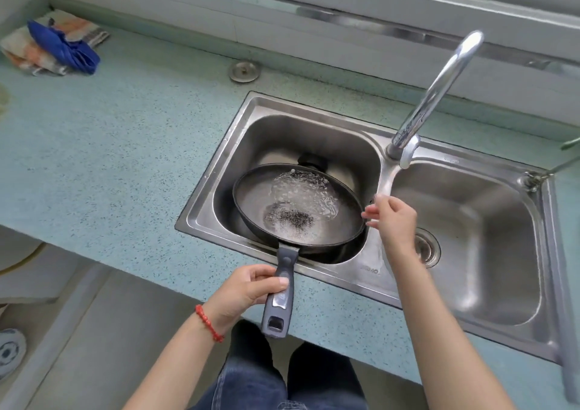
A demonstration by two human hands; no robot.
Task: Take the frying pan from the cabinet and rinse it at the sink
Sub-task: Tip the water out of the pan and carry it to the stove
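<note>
Gripping pan handle [280,290] — left hand [248,290], right hand [392,218] loosely curled at rim

This is a home kitchen. Under the hands lies a steel double sink [464,252] set into a speckled pale-blue bench [125,146], with a drain strainer [425,248] in the basin just right of the right hand [392,218]. A chrome swan-neck tap [439,92] rises beyond the right hand, at the divide between the two basins. In the basin ahead of the left hand [248,290] a dark frying pan [298,209] holds water. Far beyond the left hand, in the bench's back corner, lie folded cloths [53,45], one of them blue. A window frame [345,11] runs along the wall behind the sink.
</note>
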